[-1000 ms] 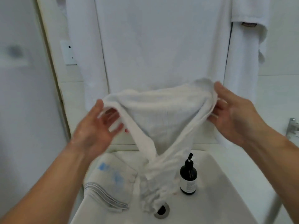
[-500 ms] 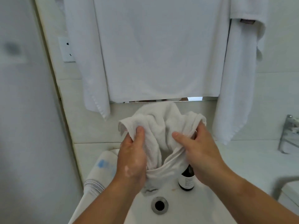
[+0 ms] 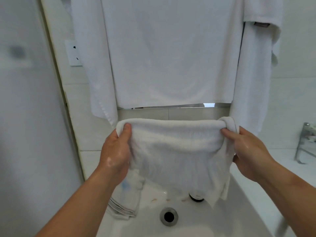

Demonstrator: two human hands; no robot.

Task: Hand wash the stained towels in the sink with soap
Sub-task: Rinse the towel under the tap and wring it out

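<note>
White terry towel (image 3: pixel 176 151) is up above the drain (image 3: pixel 169 216), pulled taut side to side btw both hands. Its long axis runs left-right and the lower hem hangs toward the sink (image 3: pixel 239 202); can't tell if the hem touches the basin.

Left hand (image 3: pixel 116 151), up-left of the drain, pinches the top-left corner: thumb on the near face, fingers hidden behind the cloth. Right hand (image 3: pixel 248 151), up-right of the drain, grips the other end, thumb in front w/ cloth rolled over the fingers. The hands are about level, one at each end, neither clearly nearer the drain. The free mid-span sits btw them, straight above the basin. So, as I judge it, rubbing a spot means closing the hands toward the middle.

The soap bottle (image 3: pixel 196 197) is just behind the drain; only its base shows under the hem. A second towel (image 3: pixel 126 199) w/ a blue stain lies left of the drain, on the sink's side.

Vs 0.5 s ago:
- The hands were close together then, w/ the towel bunched btw them. Now they're spread and the cloth is flat.
- The bottle showed more then. Now it's mostly covered.
</note>
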